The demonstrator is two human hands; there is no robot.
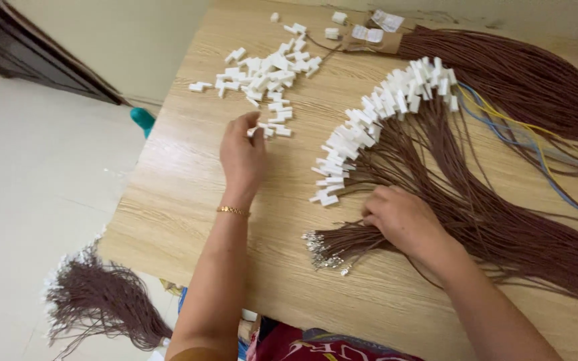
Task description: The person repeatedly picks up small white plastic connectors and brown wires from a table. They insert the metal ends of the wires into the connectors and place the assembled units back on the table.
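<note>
A light wood-grain worktop (188,200) fills most of the head view, standing on a pale floor (28,220). Across its right side lie brown wires in great number, too many to count. One spread of them (503,220) fans in from the right, and a second mass (523,73) runs along the far edge. A few blue and yellow wires (536,147) cross between these.

A curved row of white connectors already on wires (382,113) arcs from the far right down toward the middle, again too many to count. A loose pile of white plastic connectors (262,77) lies at the far left of the worktop, several dozen at least, with a few strays beyond it. On the floor at lower left lies one more bundle of brown wires (102,301).

The right hand (403,217) rests palm down on the brown wires, just behind their bare metal-tipped ends (326,254); whether its fingers pinch a wire cannot be told. The left hand (243,154) reaches to the near edge of the loose pile, its fingers (252,120) drawn narrow around a small white connector (254,131), with more connectors touching just beyond.
</note>
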